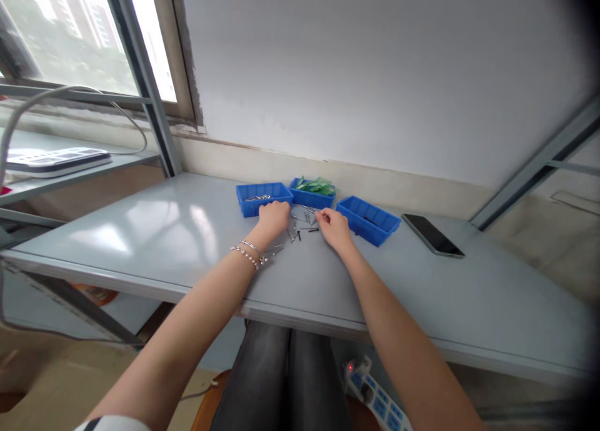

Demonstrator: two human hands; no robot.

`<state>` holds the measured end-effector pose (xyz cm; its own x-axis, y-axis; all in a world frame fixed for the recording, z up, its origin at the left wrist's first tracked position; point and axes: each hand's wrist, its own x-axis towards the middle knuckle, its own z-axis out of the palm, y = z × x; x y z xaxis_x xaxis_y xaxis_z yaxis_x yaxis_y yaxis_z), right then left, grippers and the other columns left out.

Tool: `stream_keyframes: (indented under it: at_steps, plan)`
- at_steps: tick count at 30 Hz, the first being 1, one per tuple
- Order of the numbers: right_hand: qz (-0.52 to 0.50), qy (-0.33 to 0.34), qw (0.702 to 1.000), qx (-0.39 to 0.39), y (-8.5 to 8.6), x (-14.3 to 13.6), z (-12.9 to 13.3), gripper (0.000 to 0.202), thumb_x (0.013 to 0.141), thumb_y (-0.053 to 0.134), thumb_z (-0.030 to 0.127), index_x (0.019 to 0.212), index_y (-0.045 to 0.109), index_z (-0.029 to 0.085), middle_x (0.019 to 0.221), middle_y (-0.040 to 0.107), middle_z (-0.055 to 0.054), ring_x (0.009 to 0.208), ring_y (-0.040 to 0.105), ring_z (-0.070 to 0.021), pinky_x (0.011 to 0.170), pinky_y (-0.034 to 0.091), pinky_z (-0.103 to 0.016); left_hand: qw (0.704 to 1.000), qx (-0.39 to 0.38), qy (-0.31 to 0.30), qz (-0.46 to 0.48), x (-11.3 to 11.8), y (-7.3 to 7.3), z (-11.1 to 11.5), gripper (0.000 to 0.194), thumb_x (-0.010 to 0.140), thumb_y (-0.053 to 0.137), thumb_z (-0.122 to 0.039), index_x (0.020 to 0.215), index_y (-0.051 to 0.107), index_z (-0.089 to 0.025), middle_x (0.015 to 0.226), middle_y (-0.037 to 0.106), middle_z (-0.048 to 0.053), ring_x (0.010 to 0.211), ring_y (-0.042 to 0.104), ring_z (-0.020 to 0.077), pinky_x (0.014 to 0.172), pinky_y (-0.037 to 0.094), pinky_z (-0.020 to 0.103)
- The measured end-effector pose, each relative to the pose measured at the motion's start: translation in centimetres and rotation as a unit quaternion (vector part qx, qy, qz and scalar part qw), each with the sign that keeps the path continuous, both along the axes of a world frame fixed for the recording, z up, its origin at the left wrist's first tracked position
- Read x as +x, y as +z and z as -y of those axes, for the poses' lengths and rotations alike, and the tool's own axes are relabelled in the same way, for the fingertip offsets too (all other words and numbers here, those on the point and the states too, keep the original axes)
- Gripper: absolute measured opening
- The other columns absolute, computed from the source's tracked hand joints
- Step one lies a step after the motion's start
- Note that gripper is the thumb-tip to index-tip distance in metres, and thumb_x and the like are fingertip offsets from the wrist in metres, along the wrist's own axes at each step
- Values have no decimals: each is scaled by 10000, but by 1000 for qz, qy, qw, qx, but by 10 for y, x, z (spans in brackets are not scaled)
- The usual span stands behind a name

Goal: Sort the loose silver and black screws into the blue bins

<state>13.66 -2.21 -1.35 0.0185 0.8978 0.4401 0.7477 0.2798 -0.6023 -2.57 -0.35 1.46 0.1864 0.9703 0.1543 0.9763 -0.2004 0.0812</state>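
Long silver and black screws (299, 235) lie scattered on the grey tabletop between my two hands. My left hand (275, 217) is closed, knuckles up, at the front wall of the left blue bin (248, 207), which has silver screws in it. Whatever its fingers hold is hidden. On the right, my right hand (334, 228) pinches what looks like a thin silver screw at the edge of the pile. It is close to the right blue bin (382, 234), where a few dark pieces lie. Behind, a middle blue bin (312, 198) holds green plastic packets (319, 185).
A phone (434, 236) lies flat to the right of the bins. Some screws sit by my left wrist. The wall (375, 94) closes off the back, with metal frame posts (159, 131) at both sides. Below the table hangs a power strip (382, 403).
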Motion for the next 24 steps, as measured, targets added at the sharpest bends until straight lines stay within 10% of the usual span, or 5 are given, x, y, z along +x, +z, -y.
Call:
stream_keyframes:
  at_steps: [24]
  plan:
    - [11, -6, 1000, -1, 0, -1, 0, 213, 812, 448, 300, 696, 567, 168, 600, 537, -13, 572, 449, -121, 559, 278, -225, 985, 152, 62, 54, -6, 2, -7, 239, 834, 342, -215, 971, 528, -152, 970, 552, 119, 885, 540, 265, 736, 428, 403]
